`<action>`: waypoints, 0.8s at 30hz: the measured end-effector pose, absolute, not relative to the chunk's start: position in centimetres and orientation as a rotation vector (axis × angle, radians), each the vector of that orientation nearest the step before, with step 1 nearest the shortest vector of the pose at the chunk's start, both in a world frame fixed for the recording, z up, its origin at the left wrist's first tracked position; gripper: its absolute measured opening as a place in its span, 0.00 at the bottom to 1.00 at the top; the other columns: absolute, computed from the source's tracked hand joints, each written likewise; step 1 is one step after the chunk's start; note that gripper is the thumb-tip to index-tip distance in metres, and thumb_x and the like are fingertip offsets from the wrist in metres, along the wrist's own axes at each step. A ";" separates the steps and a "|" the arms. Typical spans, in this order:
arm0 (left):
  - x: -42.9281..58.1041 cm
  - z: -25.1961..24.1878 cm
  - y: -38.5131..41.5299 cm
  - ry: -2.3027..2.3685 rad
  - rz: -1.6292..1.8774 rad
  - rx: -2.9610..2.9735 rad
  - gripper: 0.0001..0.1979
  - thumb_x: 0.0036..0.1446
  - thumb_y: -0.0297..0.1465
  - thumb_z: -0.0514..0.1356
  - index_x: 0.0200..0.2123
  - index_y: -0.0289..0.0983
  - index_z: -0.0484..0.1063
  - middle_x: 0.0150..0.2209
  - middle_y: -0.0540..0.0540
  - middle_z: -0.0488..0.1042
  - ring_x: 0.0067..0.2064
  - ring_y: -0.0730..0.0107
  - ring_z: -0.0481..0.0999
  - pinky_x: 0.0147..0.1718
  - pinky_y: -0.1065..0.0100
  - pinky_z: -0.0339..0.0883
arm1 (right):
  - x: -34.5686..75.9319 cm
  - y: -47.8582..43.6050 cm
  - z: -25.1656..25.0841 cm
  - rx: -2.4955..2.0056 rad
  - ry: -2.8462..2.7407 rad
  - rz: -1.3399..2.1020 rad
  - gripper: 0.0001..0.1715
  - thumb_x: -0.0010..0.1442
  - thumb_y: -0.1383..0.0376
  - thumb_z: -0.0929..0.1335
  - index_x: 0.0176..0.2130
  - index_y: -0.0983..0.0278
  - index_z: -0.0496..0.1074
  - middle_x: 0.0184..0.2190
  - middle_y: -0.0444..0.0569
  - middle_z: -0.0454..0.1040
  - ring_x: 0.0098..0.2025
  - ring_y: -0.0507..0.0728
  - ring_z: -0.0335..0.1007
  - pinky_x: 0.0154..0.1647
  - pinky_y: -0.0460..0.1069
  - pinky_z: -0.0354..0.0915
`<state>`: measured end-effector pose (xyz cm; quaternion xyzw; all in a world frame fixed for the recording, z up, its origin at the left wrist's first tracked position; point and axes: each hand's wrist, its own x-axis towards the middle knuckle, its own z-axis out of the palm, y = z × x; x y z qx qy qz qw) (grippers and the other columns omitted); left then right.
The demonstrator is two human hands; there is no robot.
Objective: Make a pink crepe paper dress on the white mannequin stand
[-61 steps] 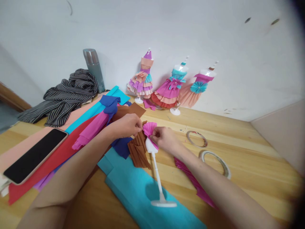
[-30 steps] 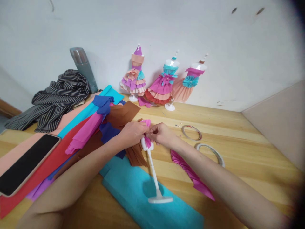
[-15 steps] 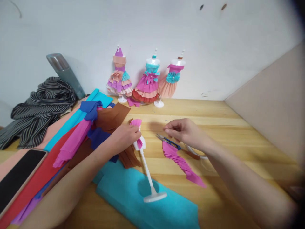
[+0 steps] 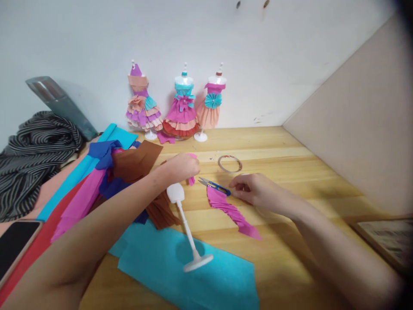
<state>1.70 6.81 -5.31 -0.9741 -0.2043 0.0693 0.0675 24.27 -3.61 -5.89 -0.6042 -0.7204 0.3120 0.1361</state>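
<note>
My left hand [image 4: 182, 166] is closed on a small pleated pink paper piece [image 4: 191, 180], just above the bust of a white mannequin stand [image 4: 187, 228] whose base rests on a teal paper sheet [image 4: 190, 275]. My right hand [image 4: 258, 191] lies on the wooden table [image 4: 290, 159], its fingers curled at the handle end of small blue-handled snips [image 4: 214, 186]. A long pleated pink paper strip [image 4: 230, 211] lies under and below the snips.
Three dressed paper mannequins [image 4: 182, 107] stand by the wall. A tape ring [image 4: 229, 163] lies behind the snips. Piled coloured paper [image 4: 97, 181], a striped cloth [image 4: 32, 155], a steel flask [image 4: 60, 103] and a phone [image 4: 14, 243] lie at left. A beige panel [image 4: 355, 129] bounds the right.
My right hand let go of the pink piece on the stand and moved right and down to the snips. My left hand lifted the pink piece off the bust. The view panned right.
</note>
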 end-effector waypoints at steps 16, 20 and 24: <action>-0.3 -4.1 6.4 -1.245 -0.379 -2.850 0.15 0.60 0.22 0.53 0.44 0.35 0.77 0.42 0.40 0.81 0.42 0.61 0.78 0.38 0.65 0.68 | 22.0 -7.9 -8.0 -1.979 -2.211 0.612 0.11 0.55 0.59 0.69 0.36 0.63 0.70 0.35 0.52 0.76 0.32 0.58 0.71 0.27 0.48 0.53; -0.2 -1.9 4.8 -1.399 -0.892 -2.939 0.09 0.57 0.27 0.60 0.39 0.34 0.79 0.38 0.43 0.82 0.37 0.65 0.78 0.38 0.67 0.68 | 21.3 -6.8 -8.7 -2.021 -2.269 0.582 0.02 0.54 0.67 0.68 0.29 0.63 0.69 0.30 0.51 0.76 0.30 0.57 0.70 0.26 0.48 0.50; -0.3 -1.0 3.6 -1.526 -1.227 -3.043 0.07 0.54 0.27 0.61 0.32 0.33 0.79 0.27 0.47 0.80 0.28 0.72 0.75 0.29 0.72 0.67 | 21.9 -5.4 -8.3 -1.805 -1.929 1.005 0.10 0.51 0.67 0.69 0.22 0.62 0.65 0.18 0.42 0.67 0.22 0.51 0.60 0.24 0.46 0.51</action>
